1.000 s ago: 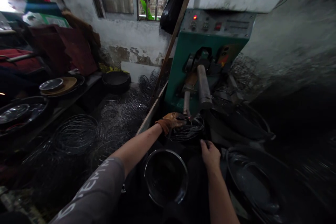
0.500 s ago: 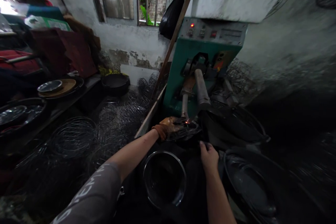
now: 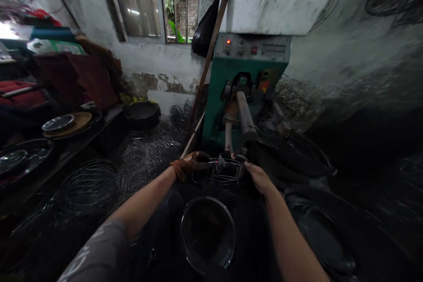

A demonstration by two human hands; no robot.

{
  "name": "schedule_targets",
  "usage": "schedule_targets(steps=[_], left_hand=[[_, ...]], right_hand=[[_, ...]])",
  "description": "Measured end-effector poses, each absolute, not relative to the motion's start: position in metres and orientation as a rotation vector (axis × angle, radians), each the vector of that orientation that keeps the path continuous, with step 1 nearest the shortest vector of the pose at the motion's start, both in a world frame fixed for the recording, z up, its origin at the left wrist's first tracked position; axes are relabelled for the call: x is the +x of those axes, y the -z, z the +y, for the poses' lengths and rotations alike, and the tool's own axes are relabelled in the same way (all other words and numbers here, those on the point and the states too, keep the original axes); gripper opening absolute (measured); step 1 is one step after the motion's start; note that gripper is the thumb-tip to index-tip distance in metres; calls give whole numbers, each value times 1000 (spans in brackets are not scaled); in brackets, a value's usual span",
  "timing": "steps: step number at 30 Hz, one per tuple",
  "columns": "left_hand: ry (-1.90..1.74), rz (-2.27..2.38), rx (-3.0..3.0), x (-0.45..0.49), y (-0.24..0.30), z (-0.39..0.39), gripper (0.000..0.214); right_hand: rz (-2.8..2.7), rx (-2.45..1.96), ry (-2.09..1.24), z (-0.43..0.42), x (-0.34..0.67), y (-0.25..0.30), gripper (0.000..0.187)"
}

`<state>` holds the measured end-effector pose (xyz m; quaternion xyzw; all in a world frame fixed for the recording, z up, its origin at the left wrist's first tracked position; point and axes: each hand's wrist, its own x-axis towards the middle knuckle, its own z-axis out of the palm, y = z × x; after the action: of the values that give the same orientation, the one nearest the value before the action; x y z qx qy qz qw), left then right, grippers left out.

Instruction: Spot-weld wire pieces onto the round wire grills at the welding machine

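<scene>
A round wire basket frame (image 3: 220, 172) lies under the two metal arms (image 3: 243, 120) of a green welding machine (image 3: 246, 75). My left hand (image 3: 190, 163), in a brown glove, is closed on the frame's left rim. On the frame's right rim rests my bare right hand (image 3: 258, 176), fingers curled on the wire. A small red glow shows at the arm tips, where they meet the frame. A steel bowl (image 3: 207, 233) sits just below the frame, between my forearms.
Heaps of wire frames (image 3: 92, 180) cover the floor at left. A bench at far left carries metal plates (image 3: 58, 122) and a black pan (image 3: 141, 113). A wooden pole (image 3: 211, 48) leans by the machine. Dark pans (image 3: 317, 229) are stacked at right.
My right hand has moved up from beside the bowl to the frame's right rim. The view has shifted so the machine sits lower and further left. My left hand stays on the frame.
</scene>
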<state>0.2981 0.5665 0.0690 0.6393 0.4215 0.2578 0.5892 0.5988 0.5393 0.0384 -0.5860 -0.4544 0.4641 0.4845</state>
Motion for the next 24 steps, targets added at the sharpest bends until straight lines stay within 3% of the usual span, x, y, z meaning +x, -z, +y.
schedule_targets(steps=[5,17,24], left_hand=[[-766,976,1316,298,-48,578,49],[-1153,962,1316,290,3,584,72],[-919,1324,1972,296,-19,546,94]], right_hand=[[-998,-1372,-1246,532,596,-25,37],[-992,-1333,-1181,538,581,-31,49],[-1203,-1489,-997,544,579,-37,50]])
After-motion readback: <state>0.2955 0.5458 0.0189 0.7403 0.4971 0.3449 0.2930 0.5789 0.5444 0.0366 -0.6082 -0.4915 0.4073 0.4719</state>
